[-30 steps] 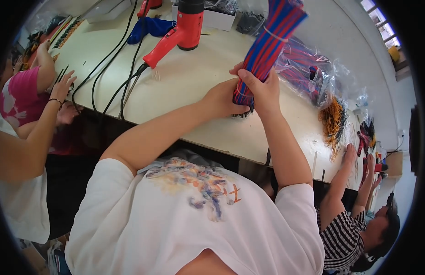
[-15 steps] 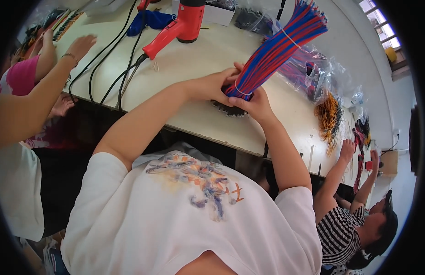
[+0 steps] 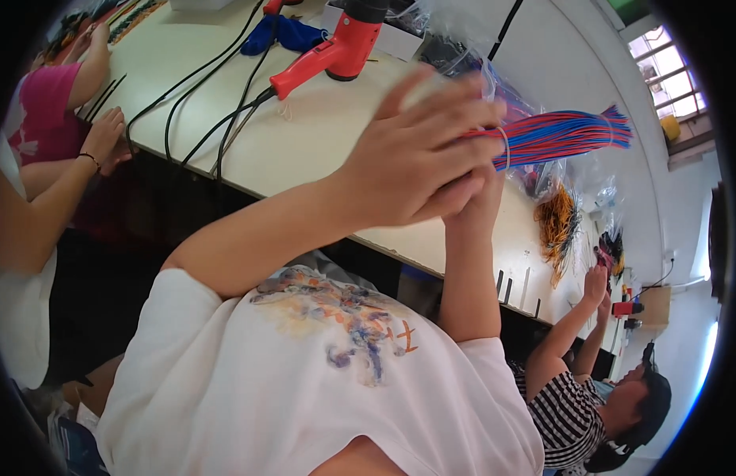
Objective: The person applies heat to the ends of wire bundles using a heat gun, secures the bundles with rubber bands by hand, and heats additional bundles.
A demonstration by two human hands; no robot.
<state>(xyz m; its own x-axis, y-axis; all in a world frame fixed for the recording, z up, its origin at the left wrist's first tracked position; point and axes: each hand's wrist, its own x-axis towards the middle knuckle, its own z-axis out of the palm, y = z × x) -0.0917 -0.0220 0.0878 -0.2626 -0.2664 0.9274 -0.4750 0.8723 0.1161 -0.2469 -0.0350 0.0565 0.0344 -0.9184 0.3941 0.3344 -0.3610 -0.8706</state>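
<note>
A thick bundle of red and blue wires (image 3: 558, 141) is held raised above the bench, lying nearly level with its free ends toward the right. A pale tie (image 3: 507, 149) goes round it close to my hands. My right hand (image 3: 480, 194) is closed round the near end of the bundle, mostly hidden behind my left. With fingers stretched out and somewhat apart, my left hand (image 3: 423, 155) lies over that near end, slightly blurred. The covered wire ends cannot be seen.
On the bench (image 3: 201, 103) lie a red heat gun (image 3: 336, 55) with black cables and a blue cloth-like item (image 3: 284, 36). Clear plastic bags (image 3: 542, 178) and orange wires (image 3: 557, 222) are at the right. Co-workers sit on both sides, one in a striped shirt (image 3: 570, 416).
The wire bundle has tipped from steeply upright to nearly level and been lifted off the bench. My left hand has moved from its side to cover its near end, fingers stretched.
</note>
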